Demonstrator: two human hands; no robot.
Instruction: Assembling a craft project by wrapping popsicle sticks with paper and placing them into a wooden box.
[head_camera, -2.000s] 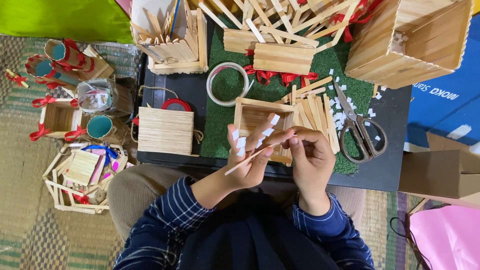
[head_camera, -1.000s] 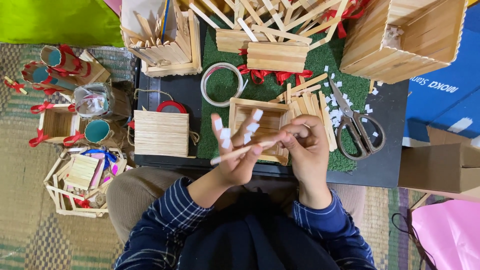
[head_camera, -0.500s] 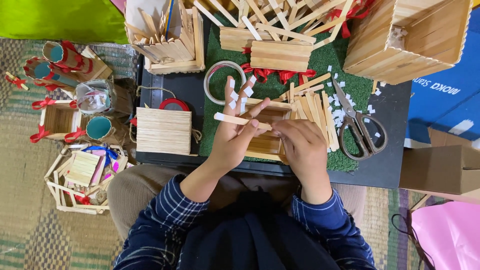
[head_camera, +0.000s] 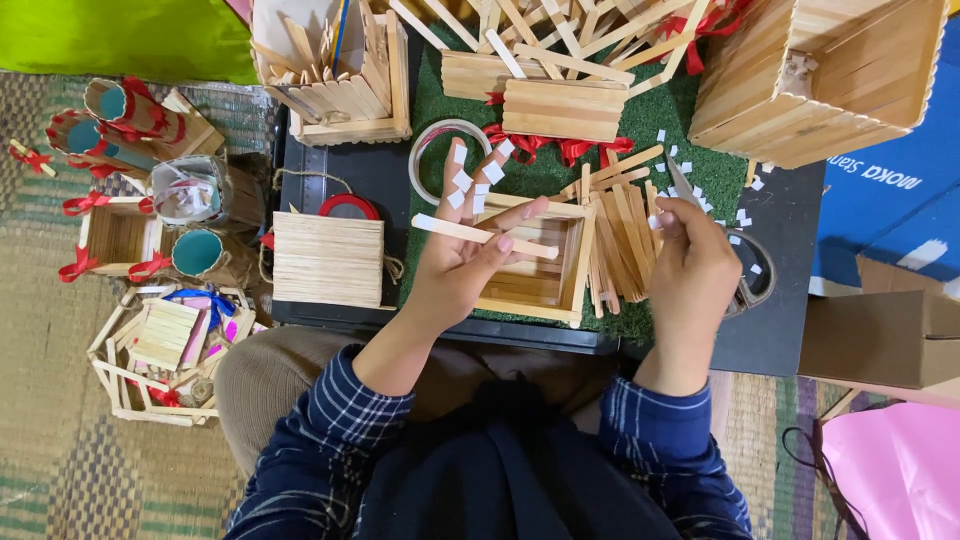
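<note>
My left hand (head_camera: 462, 262) holds a flat wooden craft stick (head_camera: 484, 236) level between thumb and fingers, with small white tape squares (head_camera: 470, 178) stuck on its raised fingertips. Under it lies an open square box of craft sticks (head_camera: 540, 262) on a green mat (head_camera: 540, 165). My right hand (head_camera: 690, 275) is off to the right, over the handles of a pair of scissors (head_camera: 752, 268), pinching a small white bit at its fingertips. Loose sticks (head_camera: 620, 235) lie between the two hands.
A roll of clear tape (head_camera: 440, 150), a red ring (head_camera: 348, 206) and a flat stick panel (head_camera: 328, 258) lie left of the box. Stick boxes (head_camera: 820, 70) and red ribbon crowd the back. Paper-tube crafts (head_camera: 130, 130) and a stick basket (head_camera: 160, 350) sit on the woven floor mat.
My hands have come apart. The left one lifted the stick and turned it level; the right one let go of it and moved right, over the scissors.
</note>
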